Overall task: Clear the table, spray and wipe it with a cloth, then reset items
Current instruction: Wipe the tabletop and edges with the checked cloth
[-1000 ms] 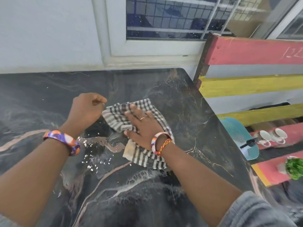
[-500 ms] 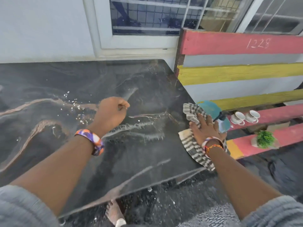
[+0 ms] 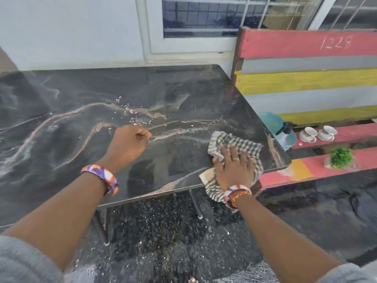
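A black marbled table (image 3: 122,88) fills the left and middle of the view, wet with droplets near its centre. A black-and-white checked cloth (image 3: 234,144) lies at the table's near right corner, part of it hanging over the front edge. My right hand (image 3: 234,168) presses flat on the cloth with fingers spread. My left hand (image 3: 128,144) rests on the table as a closed fist to the left of the cloth and holds nothing.
A red, yellow and grey slatted bench (image 3: 306,78) stands right of the table. On its seat are two white cups (image 3: 318,132), a small green plant (image 3: 340,157), a teal tray (image 3: 273,123) and a spray bottle (image 3: 284,133). Wet dark floor lies below.
My right hand has slid the cloth from the table's middle to its near right corner and slightly back in from the edge. The left fist has stayed on the table.
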`<state>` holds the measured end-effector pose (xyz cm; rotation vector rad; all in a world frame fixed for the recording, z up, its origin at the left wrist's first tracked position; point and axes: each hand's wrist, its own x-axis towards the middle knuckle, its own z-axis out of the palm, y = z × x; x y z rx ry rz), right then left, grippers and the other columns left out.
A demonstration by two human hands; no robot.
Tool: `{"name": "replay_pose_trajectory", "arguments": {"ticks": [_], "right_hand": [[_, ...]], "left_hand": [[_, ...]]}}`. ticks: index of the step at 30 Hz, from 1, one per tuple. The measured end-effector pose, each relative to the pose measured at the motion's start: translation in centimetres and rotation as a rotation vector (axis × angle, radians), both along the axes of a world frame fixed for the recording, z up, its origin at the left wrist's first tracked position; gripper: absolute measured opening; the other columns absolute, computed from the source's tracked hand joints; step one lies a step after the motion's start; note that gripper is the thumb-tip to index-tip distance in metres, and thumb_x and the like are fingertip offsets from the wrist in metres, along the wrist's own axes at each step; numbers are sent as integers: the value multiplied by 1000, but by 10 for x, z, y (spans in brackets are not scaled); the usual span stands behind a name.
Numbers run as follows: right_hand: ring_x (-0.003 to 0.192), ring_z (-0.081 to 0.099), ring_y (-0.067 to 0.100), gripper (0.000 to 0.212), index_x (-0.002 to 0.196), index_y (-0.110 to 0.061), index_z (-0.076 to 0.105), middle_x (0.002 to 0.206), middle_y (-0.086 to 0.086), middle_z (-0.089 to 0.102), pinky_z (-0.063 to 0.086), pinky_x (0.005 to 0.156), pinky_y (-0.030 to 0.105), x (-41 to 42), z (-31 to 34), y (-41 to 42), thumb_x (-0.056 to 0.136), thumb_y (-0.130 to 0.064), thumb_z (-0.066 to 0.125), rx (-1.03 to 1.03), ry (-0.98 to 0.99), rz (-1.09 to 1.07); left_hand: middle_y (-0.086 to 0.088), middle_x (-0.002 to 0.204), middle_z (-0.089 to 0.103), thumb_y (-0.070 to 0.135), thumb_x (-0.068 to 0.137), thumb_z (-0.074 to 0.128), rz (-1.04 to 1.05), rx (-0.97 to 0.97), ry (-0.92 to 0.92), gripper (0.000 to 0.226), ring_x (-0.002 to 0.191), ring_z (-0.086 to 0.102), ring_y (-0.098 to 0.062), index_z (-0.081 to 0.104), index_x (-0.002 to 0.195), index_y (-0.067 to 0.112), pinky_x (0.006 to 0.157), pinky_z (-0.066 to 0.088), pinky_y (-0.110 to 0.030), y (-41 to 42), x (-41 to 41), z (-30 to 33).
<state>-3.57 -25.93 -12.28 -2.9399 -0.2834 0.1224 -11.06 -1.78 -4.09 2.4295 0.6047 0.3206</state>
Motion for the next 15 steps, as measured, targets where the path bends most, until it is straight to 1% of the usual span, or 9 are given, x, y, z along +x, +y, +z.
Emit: {"name": "replay_pose_trajectory", "arguments": {"ticks": [4, 6, 9, 10, 11, 12, 13, 14, 15], "right_hand": [[146, 7, 24, 52, 147, -34, 17, 158, -4, 12, 4, 118, 43, -50, 3, 73, 97, -40, 30, 74, -8, 207], [146, 8, 21, 51, 147, -31, 18, 157, -4, 15, 3, 118, 40, -78, 4, 111, 97, -35, 31, 104, -3, 297], [145, 15, 20, 51, 145, -26, 25, 154, 2, 28, 2, 118, 35, -131, 9, 163, 96, -23, 38, 220, 41, 447], [144, 20, 21, 51, 144, -24, 29, 151, 5, 33, 2, 118, 32, -149, 10, 179, 95, -19, 41, 270, 64, 509], [141, 26, 22, 50, 142, -22, 33, 148, 7, 39, 6, 118, 30, -165, 14, 193, 93, -17, 44, 324, 91, 570], [135, 36, 22, 49, 139, -22, 39, 143, 9, 46, 15, 115, 27, -178, 19, 206, 92, -14, 47, 398, 143, 603], [124, 47, 23, 46, 135, -21, 46, 135, 10, 54, 29, 107, 23, -186, 24, 217, 91, -13, 49, 514, 227, 590], [109, 56, 22, 40, 130, -18, 53, 126, 13, 61, 41, 92, 19, -189, 30, 224, 90, -11, 51, 674, 357, 525], [97, 59, 20, 33, 123, -13, 59, 118, 16, 65, 46, 78, 15, -189, 37, 229, 90, -10, 53, 866, 521, 424]], "left_hand": [[-11, 104, 72, 3, 83, 55, 45, 3, 26, 23, 93, 63, -20, 71, 98, 6, 82, 35, -18, 36, -36, -4], [-9, 105, 72, 3, 84, 55, 71, 0, 42, 23, 95, 63, -21, 71, 99, 7, 83, 35, -17, 57, -57, -6], [-8, 101, 71, 3, 83, 56, 101, -8, 64, 21, 91, 62, -19, 71, 98, 6, 90, 39, -23, 92, -87, -9], [-7, 100, 71, 2, 82, 57, 100, -6, 82, 21, 93, 62, -19, 72, 97, 5, 94, 40, -25, 106, -97, -12], [-8, 99, 71, 2, 82, 57, 90, -9, 96, 20, 97, 64, -21, 72, 95, 5, 95, 42, -29, 120, -105, -15], [-10, 99, 72, 2, 81, 57, 78, -17, 111, 19, 99, 65, -25, 72, 92, 5, 95, 43, -32, 133, -113, -17], [-13, 99, 72, 5, 82, 58, 64, -17, 127, 18, 99, 66, -28, 72, 91, 6, 93, 45, -34, 144, -120, -18], [-14, 100, 72, 14, 83, 58, 51, -17, 147, 18, 99, 65, -29, 72, 92, 7, 92, 45, -35, 152, -123, -17], [-14, 101, 72, 28, 83, 58, 42, -22, 160, 28, 100, 64, -29, 72, 94, 7, 92, 45, -36, 158, -126, -14]]}}
